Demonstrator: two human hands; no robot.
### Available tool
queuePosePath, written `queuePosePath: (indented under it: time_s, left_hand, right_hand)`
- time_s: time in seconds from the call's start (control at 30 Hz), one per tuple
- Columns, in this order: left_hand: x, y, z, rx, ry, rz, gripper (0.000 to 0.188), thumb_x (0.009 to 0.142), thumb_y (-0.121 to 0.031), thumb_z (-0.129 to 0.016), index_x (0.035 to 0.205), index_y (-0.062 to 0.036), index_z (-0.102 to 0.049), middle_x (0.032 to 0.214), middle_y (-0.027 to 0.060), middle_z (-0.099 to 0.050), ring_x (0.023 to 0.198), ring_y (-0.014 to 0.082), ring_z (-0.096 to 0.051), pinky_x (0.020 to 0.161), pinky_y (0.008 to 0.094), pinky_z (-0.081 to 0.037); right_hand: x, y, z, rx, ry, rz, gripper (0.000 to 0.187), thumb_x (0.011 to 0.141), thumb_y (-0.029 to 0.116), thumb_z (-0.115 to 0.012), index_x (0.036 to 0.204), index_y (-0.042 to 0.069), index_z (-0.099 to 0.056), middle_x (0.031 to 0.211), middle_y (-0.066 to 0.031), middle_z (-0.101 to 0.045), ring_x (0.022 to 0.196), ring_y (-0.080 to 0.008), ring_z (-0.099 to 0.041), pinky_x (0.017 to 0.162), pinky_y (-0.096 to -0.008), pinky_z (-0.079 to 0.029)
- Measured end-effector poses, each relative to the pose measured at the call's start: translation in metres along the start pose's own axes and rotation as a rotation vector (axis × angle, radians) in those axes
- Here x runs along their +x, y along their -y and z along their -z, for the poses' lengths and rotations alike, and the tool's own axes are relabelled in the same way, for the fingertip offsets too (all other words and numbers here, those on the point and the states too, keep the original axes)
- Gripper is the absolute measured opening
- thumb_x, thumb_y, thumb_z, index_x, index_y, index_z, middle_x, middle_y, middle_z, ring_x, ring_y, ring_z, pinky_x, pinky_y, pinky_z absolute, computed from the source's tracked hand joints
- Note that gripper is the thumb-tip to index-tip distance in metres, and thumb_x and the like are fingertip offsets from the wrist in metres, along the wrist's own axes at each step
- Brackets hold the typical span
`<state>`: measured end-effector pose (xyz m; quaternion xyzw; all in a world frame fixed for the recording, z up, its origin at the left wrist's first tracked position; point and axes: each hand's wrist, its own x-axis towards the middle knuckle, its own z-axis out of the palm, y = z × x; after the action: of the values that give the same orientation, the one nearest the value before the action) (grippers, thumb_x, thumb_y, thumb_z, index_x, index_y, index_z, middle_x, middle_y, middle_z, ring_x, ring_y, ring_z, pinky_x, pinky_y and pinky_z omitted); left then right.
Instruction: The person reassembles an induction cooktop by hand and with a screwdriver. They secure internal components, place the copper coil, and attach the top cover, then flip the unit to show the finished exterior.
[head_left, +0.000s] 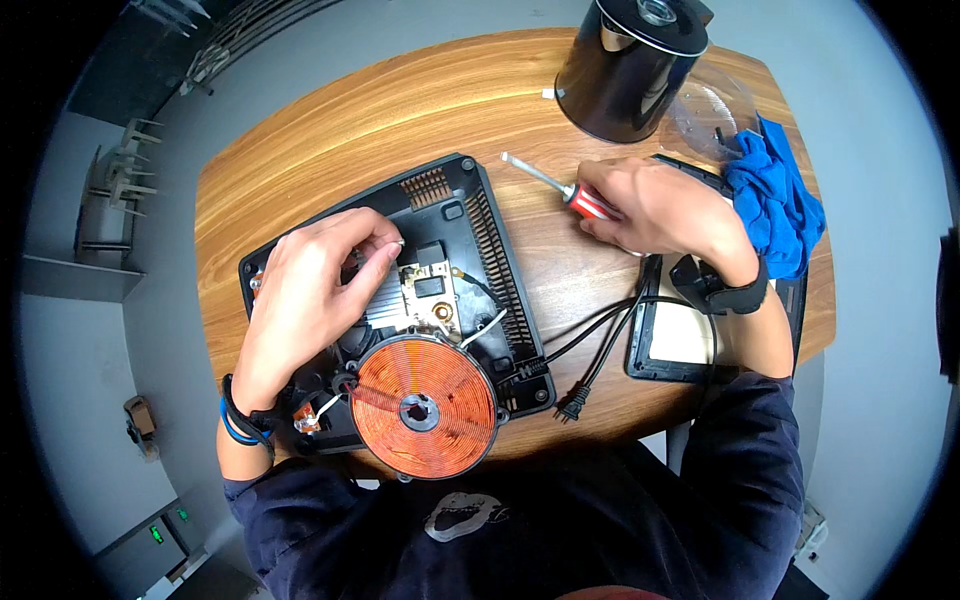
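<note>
My left hand (325,285) is over the opened black housing (497,195) of an induction cooker, thumb and forefinger pinched around a small pale piece too tiny to make out. Beneath and beside it lie a circuit board (438,310) and a finned metal heat sink (385,303). A round copper coil (455,375) rests at the housing's near edge with wires attached. My right hand (655,205) grips a screwdriver (590,203) by its red and white handle, right of the housing. Its shaft points left and away from me, apart from the housing.
A dark kettle (630,75) stands at the back right beside a clear plastic dish (705,110). A blue cloth (775,200) lies at the right edge, next to a black-framed panel (680,335) under my right arm. A power cord with plug (572,402) crosses the wooden table (390,110).
</note>
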<state>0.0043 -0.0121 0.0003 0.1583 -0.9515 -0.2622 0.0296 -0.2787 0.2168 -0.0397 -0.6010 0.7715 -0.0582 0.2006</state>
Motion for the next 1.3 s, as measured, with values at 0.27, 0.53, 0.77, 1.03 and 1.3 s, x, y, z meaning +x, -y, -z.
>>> queuePosePath:
  time_s: [0.27, 0.53, 0.77, 1.03, 1.3]
  left_hand:
    - [0.018, -0.02, -0.01, 0.008, 0.052, -0.185, 0.013, 0.106, -0.014, -0.073, 0.108, -0.0018, -0.076, 0.103, 0.017, -0.078, 0.099, 0.0421, -0.076, 0.087, 0.0469, -0.061]
    - [0.022, -0.042, -0.011, -0.156, 0.072, -0.272, 0.011, 0.101, -0.007, -0.08, 0.105, 0.0021, -0.077, 0.098, 0.0152, -0.078, 0.089, 0.0334, -0.077, 0.079, 0.042, -0.059]
    - [0.028, -0.059, -0.012, -0.199, 0.126, -0.28, 0.012, 0.1, -0.009, -0.084, 0.108, -0.0007, -0.079, 0.09, 0.0116, -0.075, 0.075, 0.0254, -0.072, 0.068, 0.0362, -0.059]
    - [0.037, -0.066, -0.013, -0.141, 0.148, -0.263, 0.012, 0.101, -0.007, -0.081, 0.11, 0.0002, -0.08, 0.097, 0.0143, -0.079, 0.085, 0.0293, -0.076, 0.077, 0.0388, -0.061]
    - [0.033, -0.039, 0.017, 0.152, 0.261, -0.243, 0.017, 0.103, -0.006, -0.073, 0.118, -0.0013, -0.078, 0.123, 0.0151, -0.078, 0.119, 0.0379, -0.073, 0.101, 0.0478, -0.059]
  right_hand:
    - [0.015, -0.016, -0.023, -0.03, -0.075, 0.029, 0.041, 0.099, 0.035, -0.083, 0.114, 0.0, -0.068, 0.097, -0.0258, -0.078, 0.094, -0.0474, -0.077, 0.082, -0.0531, -0.061]
    - [-0.016, 0.041, 0.003, -0.001, -0.387, 0.625, 0.031, 0.104, 0.016, -0.065, 0.132, 0.003, -0.064, 0.106, -0.0093, -0.064, 0.1, -0.029, -0.075, 0.075, -0.0422, -0.064]
    - [-0.015, 0.046, -0.006, -0.061, -0.579, 0.73, 0.016, 0.092, 0.01, -0.073, 0.106, 0.009, -0.067, 0.099, -0.0034, -0.063, 0.091, -0.0214, -0.07, 0.069, -0.0343, -0.058]
    - [-0.014, 0.014, 0.012, -0.31, -0.661, 0.739, 0.018, 0.093, 0.016, -0.078, 0.105, 0.01, -0.066, 0.096, -0.0039, -0.06, 0.096, -0.0234, -0.07, 0.072, -0.0406, -0.059]
    - [-0.027, -0.16, 0.065, -0.173, -0.554, -0.035, 0.018, 0.096, 0.006, -0.077, 0.106, -0.002, -0.065, 0.088, -0.0154, -0.072, 0.082, -0.0305, -0.071, 0.077, -0.0412, -0.059]
